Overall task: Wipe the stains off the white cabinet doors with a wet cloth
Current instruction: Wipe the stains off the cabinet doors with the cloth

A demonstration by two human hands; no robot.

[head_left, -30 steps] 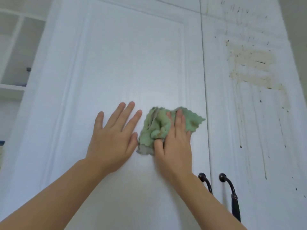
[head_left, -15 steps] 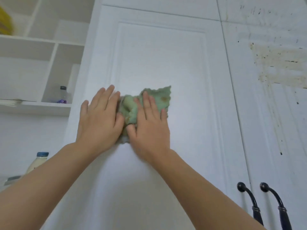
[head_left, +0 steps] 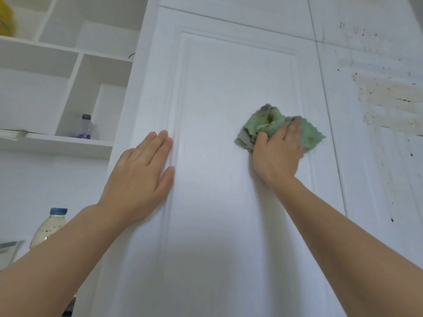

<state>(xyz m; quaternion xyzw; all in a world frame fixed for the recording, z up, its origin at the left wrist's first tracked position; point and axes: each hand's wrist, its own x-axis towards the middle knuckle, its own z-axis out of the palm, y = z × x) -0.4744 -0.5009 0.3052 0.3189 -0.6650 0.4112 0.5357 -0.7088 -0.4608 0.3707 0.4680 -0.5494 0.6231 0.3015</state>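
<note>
A crumpled green cloth point(head_left: 267, 124) lies against the right side of the left white cabinet door point(head_left: 229, 88). My right hand point(head_left: 278, 152) presses flat on the cloth, its fingers blurred. My left hand point(head_left: 142, 172) rests flat on the door's left frame, fingers straight and together. The left door's panel looks white and free of marks. The right cabinet door point(head_left: 377, 179) carries a large yellowish-brown stain point(head_left: 389, 104) with dark specks and faint drip lines below it.
Open white shelves point(head_left: 68, 143) stand to the left, with a clear plastic bottle point(head_left: 85, 129) in one compartment. A blue-capped bottle point(head_left: 49, 227) stands lower left. A yellow object point(head_left: 5, 18) shows at the top left corner.
My right hand has swept the cloth from beside my left hand to the right side of the panel. My left hand stays flat near the door's left frame. The view shifted.
</note>
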